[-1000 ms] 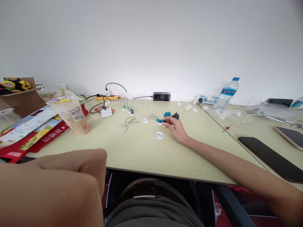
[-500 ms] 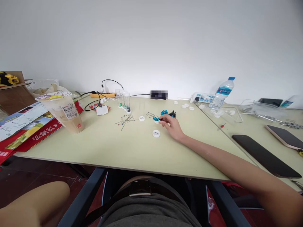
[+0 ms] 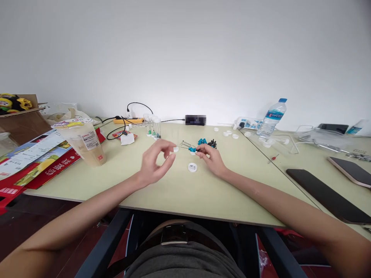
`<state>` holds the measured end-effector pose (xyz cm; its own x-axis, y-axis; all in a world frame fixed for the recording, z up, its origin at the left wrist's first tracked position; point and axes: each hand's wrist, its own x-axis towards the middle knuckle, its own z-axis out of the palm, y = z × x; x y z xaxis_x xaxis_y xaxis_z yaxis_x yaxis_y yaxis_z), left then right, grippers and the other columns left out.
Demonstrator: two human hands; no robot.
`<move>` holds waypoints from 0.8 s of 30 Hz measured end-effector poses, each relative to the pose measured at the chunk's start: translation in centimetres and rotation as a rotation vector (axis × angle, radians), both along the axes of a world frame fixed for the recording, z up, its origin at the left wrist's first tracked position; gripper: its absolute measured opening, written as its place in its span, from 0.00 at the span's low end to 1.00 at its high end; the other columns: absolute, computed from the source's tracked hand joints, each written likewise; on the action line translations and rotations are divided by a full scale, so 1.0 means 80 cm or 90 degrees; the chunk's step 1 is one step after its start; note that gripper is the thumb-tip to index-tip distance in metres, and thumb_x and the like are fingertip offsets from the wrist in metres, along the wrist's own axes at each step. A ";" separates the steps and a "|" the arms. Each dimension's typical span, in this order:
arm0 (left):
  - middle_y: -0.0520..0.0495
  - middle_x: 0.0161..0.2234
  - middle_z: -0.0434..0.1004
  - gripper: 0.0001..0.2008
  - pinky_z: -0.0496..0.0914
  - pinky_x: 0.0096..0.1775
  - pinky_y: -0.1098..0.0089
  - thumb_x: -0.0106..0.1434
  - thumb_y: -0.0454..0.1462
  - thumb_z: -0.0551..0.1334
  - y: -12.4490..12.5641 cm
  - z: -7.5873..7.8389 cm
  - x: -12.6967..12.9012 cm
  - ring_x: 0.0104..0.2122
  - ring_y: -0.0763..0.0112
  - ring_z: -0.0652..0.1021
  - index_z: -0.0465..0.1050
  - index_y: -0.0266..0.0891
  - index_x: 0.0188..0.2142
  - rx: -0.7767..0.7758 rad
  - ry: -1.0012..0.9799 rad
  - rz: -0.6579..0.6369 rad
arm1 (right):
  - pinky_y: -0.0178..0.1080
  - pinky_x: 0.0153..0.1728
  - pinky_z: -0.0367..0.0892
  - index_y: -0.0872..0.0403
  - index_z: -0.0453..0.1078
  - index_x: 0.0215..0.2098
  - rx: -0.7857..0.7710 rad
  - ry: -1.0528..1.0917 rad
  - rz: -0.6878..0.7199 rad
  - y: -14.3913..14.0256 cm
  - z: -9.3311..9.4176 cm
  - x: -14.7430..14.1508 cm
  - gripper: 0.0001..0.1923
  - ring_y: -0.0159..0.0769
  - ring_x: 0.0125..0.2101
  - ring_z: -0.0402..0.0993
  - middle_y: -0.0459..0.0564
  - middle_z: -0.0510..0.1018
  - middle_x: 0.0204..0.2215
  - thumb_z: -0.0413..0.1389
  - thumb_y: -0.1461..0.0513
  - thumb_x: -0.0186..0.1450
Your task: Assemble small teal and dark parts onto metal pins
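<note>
My right hand (image 3: 213, 159) pinches a small blue piece with a black end (image 3: 192, 149) between thumb and fingertips, above the middle of the table. My left hand (image 3: 158, 161) is in the air to its left, thumb and fingers apart, holding nothing. Thin dark wire-like pins (image 3: 185, 144) lie between the two hands. Just behind my right hand sit a cluster of blue pieces (image 3: 202, 141) and a cluster of black pieces (image 3: 213, 143). A round white cap (image 3: 192, 167) lies in front, and another white cap (image 3: 176, 149) shows beside my left fingertips.
Clear tubes (image 3: 156, 126) with white caps stand behind my left hand. Several white caps (image 3: 227, 134) lie at the back right, near a water bottle (image 3: 271, 119). A drink cup (image 3: 91, 144) stands left; a black phone-like slab (image 3: 324, 193) lies right.
My left hand has come in from outside the table and now hovers over the pin pile, hiding most of it. My right hand stays nearly in place with the blue piece.
</note>
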<state>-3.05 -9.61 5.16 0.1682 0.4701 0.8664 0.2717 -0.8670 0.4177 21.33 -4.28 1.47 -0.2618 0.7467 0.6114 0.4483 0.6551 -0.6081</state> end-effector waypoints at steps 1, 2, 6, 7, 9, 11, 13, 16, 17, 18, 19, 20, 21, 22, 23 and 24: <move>0.49 0.34 0.67 0.10 0.67 0.34 0.71 0.58 0.39 0.58 0.011 -0.003 0.009 0.30 0.76 0.70 0.64 0.41 0.39 -0.066 -0.010 0.003 | 0.37 0.32 0.63 0.53 0.66 0.38 0.002 0.001 0.000 0.001 -0.001 0.000 0.10 0.33 0.29 0.67 0.47 0.71 0.29 0.51 0.55 0.62; 0.49 0.36 0.65 0.11 0.66 0.33 0.72 0.58 0.39 0.58 0.022 -0.008 0.017 0.30 0.78 0.69 0.62 0.41 0.40 -0.138 -0.026 0.011 | 0.37 0.32 0.63 0.53 0.66 0.38 0.004 0.001 -0.001 0.001 -0.001 0.001 0.10 0.33 0.28 0.67 0.47 0.71 0.29 0.51 0.56 0.62; 0.49 0.41 0.60 0.19 0.64 0.29 0.76 0.53 0.41 0.62 0.053 -0.031 0.035 0.31 0.81 0.68 0.56 0.42 0.40 -0.303 -0.086 0.038 | 0.36 0.33 0.63 0.52 0.67 0.37 0.022 -0.003 -0.001 0.002 -0.002 0.001 0.08 0.32 0.29 0.67 0.46 0.71 0.30 0.51 0.58 0.62; 0.49 0.42 0.59 0.21 0.64 0.29 0.76 0.51 0.42 0.64 0.055 -0.036 0.037 0.31 0.81 0.68 0.56 0.42 0.40 -0.320 -0.103 0.030 | 0.36 0.34 0.63 0.52 0.67 0.37 0.026 -0.005 0.000 0.002 -0.002 0.001 0.07 0.32 0.30 0.67 0.46 0.72 0.30 0.52 0.58 0.62; 0.50 0.41 0.60 0.22 0.65 0.30 0.75 0.50 0.43 0.64 0.055 -0.044 0.040 0.30 0.80 0.69 0.55 0.42 0.40 -0.397 -0.140 -0.032 | 0.36 0.34 0.62 0.52 0.67 0.37 0.033 -0.007 -0.002 0.001 -0.001 0.000 0.07 0.32 0.30 0.67 0.46 0.72 0.31 0.52 0.59 0.62; 0.50 0.38 0.63 0.22 0.67 0.29 0.73 0.50 0.44 0.64 0.053 -0.047 0.045 0.28 0.79 0.70 0.57 0.41 0.40 -0.507 -0.142 -0.143 | 0.36 0.34 0.63 0.52 0.67 0.37 0.038 -0.008 -0.007 0.001 -0.001 0.000 0.07 0.32 0.30 0.67 0.47 0.72 0.32 0.52 0.58 0.62; 0.49 0.35 0.67 0.22 0.69 0.32 0.69 0.49 0.43 0.66 0.054 -0.048 0.055 0.29 0.75 0.72 0.61 0.38 0.41 -0.590 -0.114 -0.262 | 0.37 0.34 0.63 0.52 0.67 0.37 0.039 -0.010 -0.010 0.001 -0.001 0.001 0.08 0.33 0.30 0.68 0.47 0.73 0.32 0.52 0.58 0.62; 0.48 0.31 0.71 0.23 0.69 0.35 0.67 0.49 0.42 0.67 0.064 -0.047 0.073 0.28 0.74 0.73 0.65 0.36 0.43 -0.598 -0.170 -0.356 | 0.37 0.34 0.63 0.52 0.67 0.37 0.036 -0.017 -0.002 0.001 -0.002 0.001 0.09 0.33 0.30 0.68 0.47 0.72 0.31 0.52 0.57 0.62; 0.48 0.30 0.72 0.22 0.69 0.35 0.67 0.50 0.42 0.66 0.069 -0.047 0.079 0.28 0.74 0.73 0.67 0.35 0.43 -0.605 -0.182 -0.384 | 0.37 0.34 0.64 0.52 0.67 0.37 0.034 -0.018 0.003 0.001 -0.002 0.001 0.09 0.33 0.30 0.68 0.47 0.72 0.32 0.52 0.57 0.62; 0.48 0.28 0.73 0.21 0.68 0.34 0.68 0.51 0.42 0.65 0.073 -0.047 0.084 0.27 0.75 0.73 0.68 0.35 0.42 -0.608 -0.199 -0.398 | 0.37 0.34 0.64 0.52 0.67 0.37 0.031 -0.018 0.007 0.001 -0.002 0.001 0.09 0.33 0.30 0.68 0.47 0.72 0.32 0.52 0.57 0.62; 0.48 0.27 0.73 0.19 0.68 0.33 0.69 0.51 0.42 0.65 0.078 -0.047 0.087 0.26 0.75 0.73 0.70 0.34 0.41 -0.608 -0.219 -0.403 | 0.37 0.34 0.64 0.52 0.67 0.37 0.028 -0.017 0.008 0.002 -0.001 0.001 0.09 0.33 0.30 0.68 0.47 0.72 0.32 0.52 0.56 0.62; 0.48 0.26 0.73 0.18 0.67 0.33 0.70 0.50 0.42 0.65 0.082 -0.048 0.089 0.25 0.76 0.72 0.71 0.34 0.40 -0.608 -0.237 -0.404 | 0.37 0.34 0.64 0.52 0.67 0.38 0.024 -0.015 0.007 0.002 -0.001 0.001 0.09 0.33 0.30 0.68 0.48 0.72 0.31 0.52 0.56 0.62; 0.48 0.26 0.74 0.17 0.67 0.33 0.71 0.50 0.42 0.66 0.085 -0.049 0.090 0.25 0.77 0.72 0.72 0.34 0.38 -0.610 -0.246 -0.405 | 0.38 0.34 0.64 0.52 0.67 0.38 0.021 -0.014 0.005 0.002 -0.001 0.001 0.10 0.33 0.30 0.68 0.47 0.73 0.31 0.51 0.56 0.62; 0.48 0.26 0.74 0.17 0.67 0.32 0.72 0.50 0.41 0.66 0.087 -0.050 0.090 0.25 0.77 0.72 0.72 0.34 0.37 -0.615 -0.253 -0.406 | 0.38 0.34 0.64 0.52 0.67 0.38 0.019 -0.015 0.001 0.002 -0.001 0.001 0.10 0.33 0.30 0.68 0.47 0.73 0.30 0.51 0.56 0.62; 0.48 0.27 0.74 0.16 0.67 0.32 0.72 0.50 0.41 0.66 0.089 -0.051 0.088 0.25 0.77 0.72 0.73 0.34 0.37 -0.624 -0.258 -0.410 | 0.38 0.33 0.65 0.52 0.67 0.38 0.017 -0.018 -0.002 0.001 -0.001 0.001 0.10 0.33 0.30 0.68 0.47 0.73 0.30 0.51 0.55 0.62; 0.48 0.27 0.74 0.16 0.67 0.33 0.72 0.49 0.41 0.66 0.090 -0.053 0.085 0.26 0.77 0.73 0.73 0.34 0.36 -0.638 -0.258 -0.416 | 0.38 0.33 0.65 0.52 0.67 0.38 0.016 -0.023 -0.003 0.001 0.000 0.000 0.10 0.33 0.30 0.68 0.47 0.73 0.30 0.51 0.55 0.62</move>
<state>3.76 -2.42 0.93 0.4232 0.8782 0.2227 -0.3878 -0.0466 0.9206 21.35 -4.18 1.43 -0.2809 0.7325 0.6201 0.4732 0.6678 -0.5745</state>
